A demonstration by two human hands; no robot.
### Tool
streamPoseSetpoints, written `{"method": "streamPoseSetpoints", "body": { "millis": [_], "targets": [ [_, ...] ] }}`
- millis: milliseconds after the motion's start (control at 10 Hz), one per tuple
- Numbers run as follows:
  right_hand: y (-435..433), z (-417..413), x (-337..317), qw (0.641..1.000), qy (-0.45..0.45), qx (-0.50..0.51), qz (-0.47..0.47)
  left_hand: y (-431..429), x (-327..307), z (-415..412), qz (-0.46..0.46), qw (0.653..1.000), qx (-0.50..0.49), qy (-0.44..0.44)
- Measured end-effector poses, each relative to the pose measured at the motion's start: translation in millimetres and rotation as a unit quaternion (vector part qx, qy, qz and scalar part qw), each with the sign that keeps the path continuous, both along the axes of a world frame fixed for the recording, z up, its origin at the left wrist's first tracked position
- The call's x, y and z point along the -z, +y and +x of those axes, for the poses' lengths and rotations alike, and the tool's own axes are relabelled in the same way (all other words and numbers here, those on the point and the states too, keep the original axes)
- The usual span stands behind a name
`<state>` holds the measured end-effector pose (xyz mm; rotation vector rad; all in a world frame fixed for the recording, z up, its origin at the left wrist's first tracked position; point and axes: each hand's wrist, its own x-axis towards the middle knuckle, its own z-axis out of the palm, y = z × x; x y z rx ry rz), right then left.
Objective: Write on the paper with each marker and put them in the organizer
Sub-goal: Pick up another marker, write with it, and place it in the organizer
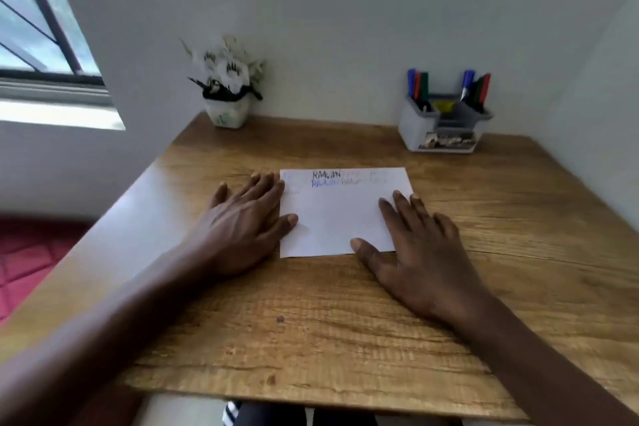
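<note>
A white sheet of paper (339, 214) lies in the middle of the wooden desk, with black and blue writing along its top edge. My left hand (242, 221) rests flat at the paper's left edge, its thumb on the sheet. My right hand (418, 249) lies flat over the paper's lower right corner. Both hands are empty, fingers spread. The grey organizer (442, 128) stands at the back right of the desk. Three markers (417, 84) stick up from its left slot, and several markers (475, 88) stand in its right slot.
A white pot of artificial white flowers (226, 86) stands at the back left of the wooden desk (311, 332), against the wall. A window (34, 21) is on the left. Walls close off the desk's back and right sides.
</note>
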<state>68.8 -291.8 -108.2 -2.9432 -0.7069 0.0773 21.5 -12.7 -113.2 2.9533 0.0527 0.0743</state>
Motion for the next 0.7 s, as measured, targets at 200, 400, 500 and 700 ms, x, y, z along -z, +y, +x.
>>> {"method": "streamPoseSetpoints", "body": {
  "millis": [200,400,500,700],
  "targets": [
    [3.7,-7.4,0.0,0.999,-0.013,0.025,0.021,-5.6,-2.8,-6.1,-0.012,1.000,-0.024,-0.003],
    [7.3,-24.6,-14.1,0.997,0.035,0.065,0.030,-13.6,-20.8,-14.7,-0.026,0.997,-0.036,0.069],
    [8.8,-31.7,-19.3,0.996,0.036,0.076,0.035,-20.5,-24.3,-19.3,-0.015,0.994,-0.051,0.097],
    [10.5,-30.2,-24.9,0.995,0.043,0.078,0.052,-23.1,-28.3,-19.8,-0.029,0.994,-0.058,0.091]
  ]
}}
